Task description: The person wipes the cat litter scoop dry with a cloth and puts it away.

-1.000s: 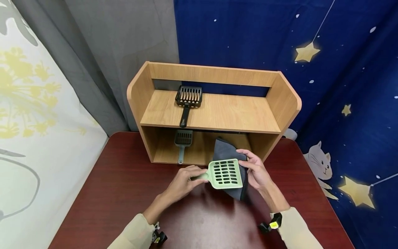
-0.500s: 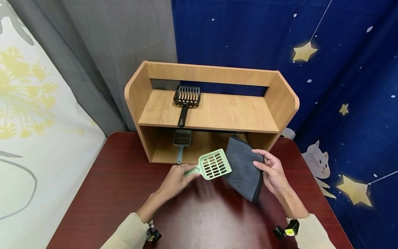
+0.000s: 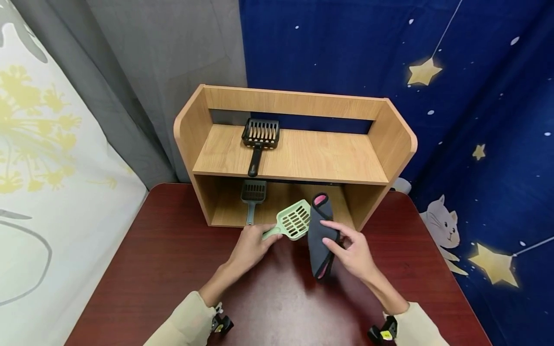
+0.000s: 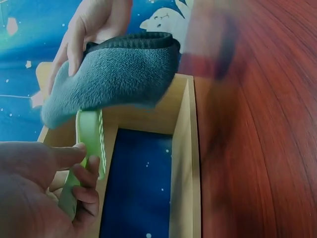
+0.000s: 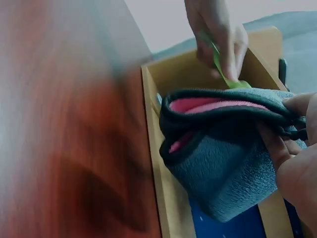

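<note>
L hand (image 3: 248, 247) has its grip wrapped round the handle of the green scoop (image 3: 295, 221), fingers curled under it, thumb along the top; the left wrist view shows the same. Scoop is off the table (image 3: 151, 269), just in front of the wooden shelf unit (image 3: 294, 158). Long axis runs from the L hand up and to the R, slotted head toward the lower opening.

R hand (image 3: 352, 252) pinches a folded grey cloth (image 3: 321, 235), pink inner side showing at the top and bottom folds; thumb on one face, fingers on the other. Cloth hangs roughly upright, its long axis near vertical in the head view.

Key relation: cloth sits directly R of the scoop head, touching or just beside its R edge; can't tell which from the head view. In the left wrist view the cloth drapes over the scoop's far end. So scoop head points at the cloth, R hand nearer to that end, L hand at the handle end.

Elsewhere: black scoop (image 3: 260, 139) lies on the top shelf, handle toward the person; a grey scoop (image 3: 253, 197) lies on the lower shelf, L of the green one.
</note>
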Demonstrator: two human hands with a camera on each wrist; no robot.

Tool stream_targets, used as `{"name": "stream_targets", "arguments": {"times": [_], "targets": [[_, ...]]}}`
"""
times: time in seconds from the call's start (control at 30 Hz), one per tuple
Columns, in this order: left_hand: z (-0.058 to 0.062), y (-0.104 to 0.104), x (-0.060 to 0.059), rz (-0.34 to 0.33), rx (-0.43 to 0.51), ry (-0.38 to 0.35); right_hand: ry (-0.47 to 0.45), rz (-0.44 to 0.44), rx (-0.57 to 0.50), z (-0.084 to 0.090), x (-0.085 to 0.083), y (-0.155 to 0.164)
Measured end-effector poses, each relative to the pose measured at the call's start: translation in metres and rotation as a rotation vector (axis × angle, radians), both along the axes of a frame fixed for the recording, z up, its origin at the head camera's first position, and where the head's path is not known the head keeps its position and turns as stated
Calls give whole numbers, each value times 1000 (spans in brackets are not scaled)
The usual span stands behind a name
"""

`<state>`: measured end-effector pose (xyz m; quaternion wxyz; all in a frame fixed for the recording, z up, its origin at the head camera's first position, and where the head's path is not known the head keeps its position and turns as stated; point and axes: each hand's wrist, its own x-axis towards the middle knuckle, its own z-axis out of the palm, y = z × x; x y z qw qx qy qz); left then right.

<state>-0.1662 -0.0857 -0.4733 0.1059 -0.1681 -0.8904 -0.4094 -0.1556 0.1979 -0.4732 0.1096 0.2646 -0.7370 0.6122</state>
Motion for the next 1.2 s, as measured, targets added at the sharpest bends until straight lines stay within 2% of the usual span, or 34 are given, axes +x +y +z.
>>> {"name": "stream_targets", "arguments": {"times": [0.17,0.3,0.37,0.53,0.67,0.73,1.0,1.1,1.2], "targets": [[0,11,-2,27,24,-1,-7,61,26,-10,5,-27],[1,12,-2,25,15,2,22,97,74,-14,8,-35],[1,10,-1,22,13,5,32,67,76,-14,7,-32],[-1,3,2,25,39,-18,4,-76,16,-9,-1,-9],[-3,-1,4,21,42,-38,9,-116,12,-4,-7,2],[-4,-2,5,21,43,-45,11,-105,12,-3,-8,1],[-1,4,1,39,27,-30,-1,43,62,-11,1,-34],[1,5,0,45,14,-22,17,54,93,-12,3,-40],[2,4,0,49,17,-18,0,12,51,-13,0,-33]]}}
